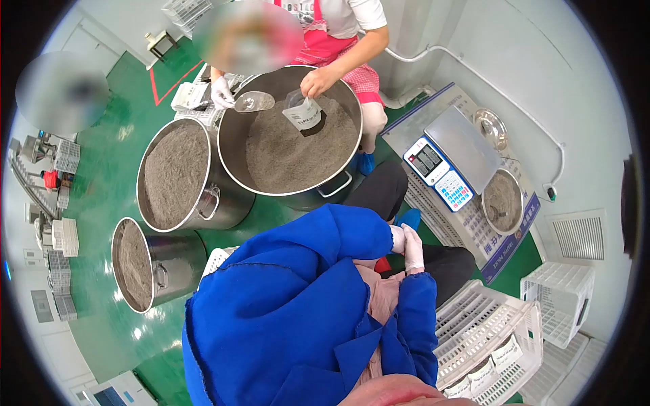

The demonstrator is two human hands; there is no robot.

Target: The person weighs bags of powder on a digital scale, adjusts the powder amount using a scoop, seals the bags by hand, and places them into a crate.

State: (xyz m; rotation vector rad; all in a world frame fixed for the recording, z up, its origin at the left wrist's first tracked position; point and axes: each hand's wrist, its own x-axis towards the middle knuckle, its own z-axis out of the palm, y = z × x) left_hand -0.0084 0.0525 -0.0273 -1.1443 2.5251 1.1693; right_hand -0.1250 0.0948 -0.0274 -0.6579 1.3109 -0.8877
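My left hand [398,239] and my right hand [414,252], both in pale gloves, rest together in front of my lap, at the ends of the blue sleeves. The right hand's fingers are closed against the left, and no object shows in them. Most of the left hand's fingers are hidden. Beyond my knees stands a large metal pot [227,159] of grey-brown granules. Over it, a co-worker holds a clear scoop [254,101] in a gloved hand and a labelled bag [304,115] in the other hand.
Two more metal containers [223,203] [179,264] of granules stand to the left. At right are a digital scale [467,145], a metal bowl [518,203] of granules and a metal dish [491,128]. A white basket [531,331] with labelled bags stands at lower right.
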